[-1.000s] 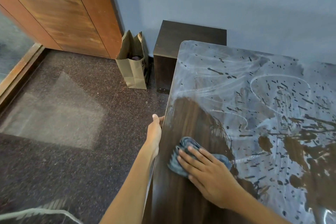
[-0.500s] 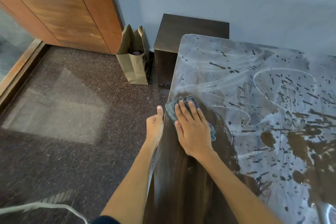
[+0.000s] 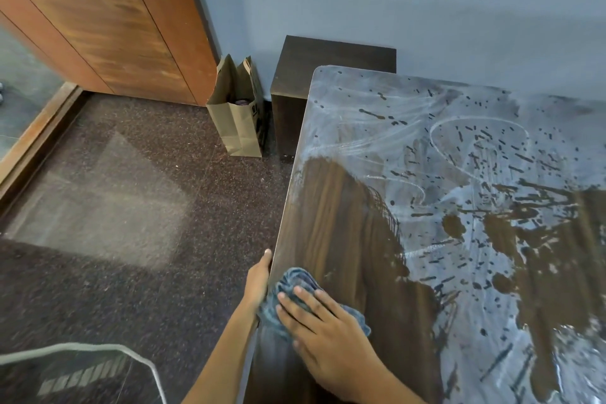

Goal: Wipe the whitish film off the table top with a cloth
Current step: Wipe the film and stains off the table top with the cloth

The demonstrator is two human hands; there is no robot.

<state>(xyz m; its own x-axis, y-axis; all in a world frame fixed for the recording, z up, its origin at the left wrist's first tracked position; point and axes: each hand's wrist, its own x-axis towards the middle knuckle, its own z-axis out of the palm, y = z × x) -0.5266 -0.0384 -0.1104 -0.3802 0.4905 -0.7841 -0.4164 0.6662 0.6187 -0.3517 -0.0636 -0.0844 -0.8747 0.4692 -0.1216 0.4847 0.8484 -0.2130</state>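
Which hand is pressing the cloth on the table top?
The right hand, fingers spread flat on the blue cloth; the left hand only grips the table top edge.

right hand [image 3: 331, 334] flat on blue cloth [image 3: 295, 282], left hand [image 3: 259, 279] gripping table edge [image 3: 285, 207]

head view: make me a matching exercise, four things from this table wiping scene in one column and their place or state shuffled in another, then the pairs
1 crumpled blue cloth
2 brown paper bag
3 left hand
4 whitish film

A standing on the floor by the wall
B pressed under the right hand
C covering the far part of the dark wooden table top
D at the table's left edge

Pairs: 1-B, 2-A, 3-D, 4-C
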